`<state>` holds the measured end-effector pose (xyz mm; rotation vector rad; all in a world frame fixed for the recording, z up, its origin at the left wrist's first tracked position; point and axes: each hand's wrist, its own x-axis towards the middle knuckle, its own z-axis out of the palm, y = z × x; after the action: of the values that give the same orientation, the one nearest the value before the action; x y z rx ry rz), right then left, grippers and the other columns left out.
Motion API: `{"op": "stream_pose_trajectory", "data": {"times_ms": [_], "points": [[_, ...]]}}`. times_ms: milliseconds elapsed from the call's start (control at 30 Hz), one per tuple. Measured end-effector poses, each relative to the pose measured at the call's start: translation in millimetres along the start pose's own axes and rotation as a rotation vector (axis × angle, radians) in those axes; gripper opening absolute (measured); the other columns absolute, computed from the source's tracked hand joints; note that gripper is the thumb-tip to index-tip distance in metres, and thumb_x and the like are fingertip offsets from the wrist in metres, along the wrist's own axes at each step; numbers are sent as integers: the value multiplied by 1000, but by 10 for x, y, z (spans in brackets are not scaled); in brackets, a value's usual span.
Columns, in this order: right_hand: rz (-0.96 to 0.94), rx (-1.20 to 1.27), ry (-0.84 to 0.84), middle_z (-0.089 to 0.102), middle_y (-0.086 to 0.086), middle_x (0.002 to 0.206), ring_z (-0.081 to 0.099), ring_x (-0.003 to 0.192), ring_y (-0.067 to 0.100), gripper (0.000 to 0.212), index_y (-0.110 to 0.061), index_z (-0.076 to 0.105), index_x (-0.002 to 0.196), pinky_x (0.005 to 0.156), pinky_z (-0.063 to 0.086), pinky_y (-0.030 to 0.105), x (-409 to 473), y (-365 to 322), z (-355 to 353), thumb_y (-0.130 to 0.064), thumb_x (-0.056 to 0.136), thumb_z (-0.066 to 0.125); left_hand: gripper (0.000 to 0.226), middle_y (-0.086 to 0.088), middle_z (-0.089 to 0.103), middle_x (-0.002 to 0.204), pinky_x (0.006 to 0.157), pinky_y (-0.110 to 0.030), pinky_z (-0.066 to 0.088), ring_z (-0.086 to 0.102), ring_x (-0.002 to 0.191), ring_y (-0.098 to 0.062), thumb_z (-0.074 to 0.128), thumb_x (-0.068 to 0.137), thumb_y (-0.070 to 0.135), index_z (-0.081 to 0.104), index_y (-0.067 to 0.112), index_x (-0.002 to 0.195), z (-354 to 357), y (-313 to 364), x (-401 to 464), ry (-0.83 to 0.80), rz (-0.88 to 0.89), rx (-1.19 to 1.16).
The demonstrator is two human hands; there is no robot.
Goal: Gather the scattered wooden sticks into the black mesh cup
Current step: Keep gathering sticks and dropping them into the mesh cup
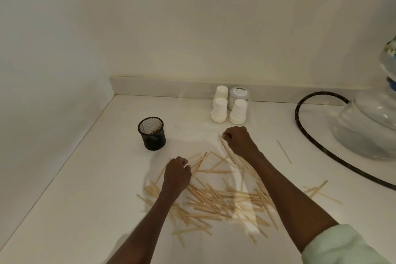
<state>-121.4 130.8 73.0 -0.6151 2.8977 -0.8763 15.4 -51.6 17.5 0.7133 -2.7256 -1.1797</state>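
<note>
One black mesh cup (152,133) stands upright on the white table (85,188), to the left of both hands and well apart from the main heap; something pale shows inside it, too small to tell what. The wooden sticks (214,199) lie in one loose, crossed pile between and under the two forearms, too many and too overlapped to count. One single stick (284,151) lies alone to the right of the pile, and a small cluster of a few more (317,191) lies at the far right.

The right hand (237,140) is at the far edge of the pile, its fingers curled into a closed grip round a few sticks that slant out beneath it. The left hand (176,172) is over the near left part of the pile, fingers curled; whether its grip holds a stick, I cannot tell.

Behind the hands, three white upturned cups (219,111) stand close together beside one grey-lidded jar (239,96). One dark hose (300,135) curves toward a glass vessel (368,130) at the right.
</note>
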Motion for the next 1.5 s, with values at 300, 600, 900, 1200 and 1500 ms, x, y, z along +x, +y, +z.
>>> {"op": "stream_pose_trajectory", "data": {"times_ms": [300,600,900,1200,1500], "points": [[291,-262,-240,56,21,121,54,114,36,51,2,56,113,94,45,40,-474,721,-164,-45,94,56,85,-36,14,152,117,-56,10,7,143,-51,65,83,44,25,3,146,163,71,-520,278,-324,257],[217,-291,-424,49,20,121,53,108,33,69,-3,54,91,90,45,38,-587,619,36,-71,81,55,124,-43,-16,149,117,-57,-1,-16,142,-52,69,77,60,-8,-5,149,473,231,-768,181,-577,23],[110,-328,-427,45,20,123,49,110,31,65,-6,52,94,91,46,38,-639,548,152,-62,71,74,81,-36,27,139,111,-47,26,29,127,-47,77,79,28,30,-9,133,523,399,-737,206,-371,109],[78,-177,-298,56,15,111,59,99,28,36,0,62,99,74,40,27,-660,576,272,-27,81,76,33,-21,58,107,91,-40,40,52,104,-36,62,84,5,51,-8,112,457,426,-608,232,-233,-24],[76,-138,-277,59,14,102,54,83,23,33,-3,61,88,69,37,27,-628,571,287,-30,79,78,55,-19,58,111,85,-36,46,56,104,-34,70,84,41,53,-1,114,610,395,-618,152,-260,263]]}}
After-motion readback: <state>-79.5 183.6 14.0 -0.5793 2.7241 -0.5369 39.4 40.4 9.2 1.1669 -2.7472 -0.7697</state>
